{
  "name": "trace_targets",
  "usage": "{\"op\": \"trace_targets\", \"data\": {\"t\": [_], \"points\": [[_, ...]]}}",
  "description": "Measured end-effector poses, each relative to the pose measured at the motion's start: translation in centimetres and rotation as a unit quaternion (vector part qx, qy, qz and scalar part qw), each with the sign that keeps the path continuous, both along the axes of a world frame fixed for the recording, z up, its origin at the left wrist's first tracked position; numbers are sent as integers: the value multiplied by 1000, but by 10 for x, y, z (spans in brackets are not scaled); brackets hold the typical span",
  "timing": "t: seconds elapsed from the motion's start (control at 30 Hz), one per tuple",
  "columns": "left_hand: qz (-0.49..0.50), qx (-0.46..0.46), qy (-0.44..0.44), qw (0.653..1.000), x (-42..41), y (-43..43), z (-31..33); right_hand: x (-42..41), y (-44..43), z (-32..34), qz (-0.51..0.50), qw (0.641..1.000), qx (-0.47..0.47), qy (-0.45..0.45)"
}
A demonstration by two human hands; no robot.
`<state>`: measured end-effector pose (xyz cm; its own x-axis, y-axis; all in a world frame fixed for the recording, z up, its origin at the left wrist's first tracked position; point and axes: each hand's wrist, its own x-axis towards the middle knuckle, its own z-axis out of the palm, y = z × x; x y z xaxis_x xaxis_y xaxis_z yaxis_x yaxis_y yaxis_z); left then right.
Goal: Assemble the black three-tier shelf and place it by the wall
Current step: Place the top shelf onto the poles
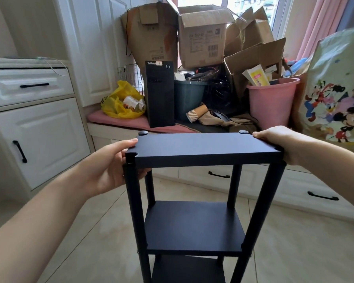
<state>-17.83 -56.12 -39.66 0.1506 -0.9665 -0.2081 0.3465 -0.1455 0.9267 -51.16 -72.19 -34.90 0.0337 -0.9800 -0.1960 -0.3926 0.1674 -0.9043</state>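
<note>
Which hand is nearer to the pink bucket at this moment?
The right hand. It grips the right end of the black top board, in front of the pink bucket. The left hand grips the opposite end, far to the bucket's left.

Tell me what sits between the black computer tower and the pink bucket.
In the head view, a dark bin heaped with cables stands between the computer tower and pink bucket, with a stack of paper cups lying before it.
</note>
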Motion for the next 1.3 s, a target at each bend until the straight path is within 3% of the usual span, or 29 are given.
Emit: {"op": "trace_targets", "data": {"t": [0.57,1.3], "points": [[32,32,-91,995,-11,-2,18,2,3,2,-3,999,-15,-42],[99,45,-141,984,-23,-6,21,5,0,-3,-14,998,-32,-44]]}}
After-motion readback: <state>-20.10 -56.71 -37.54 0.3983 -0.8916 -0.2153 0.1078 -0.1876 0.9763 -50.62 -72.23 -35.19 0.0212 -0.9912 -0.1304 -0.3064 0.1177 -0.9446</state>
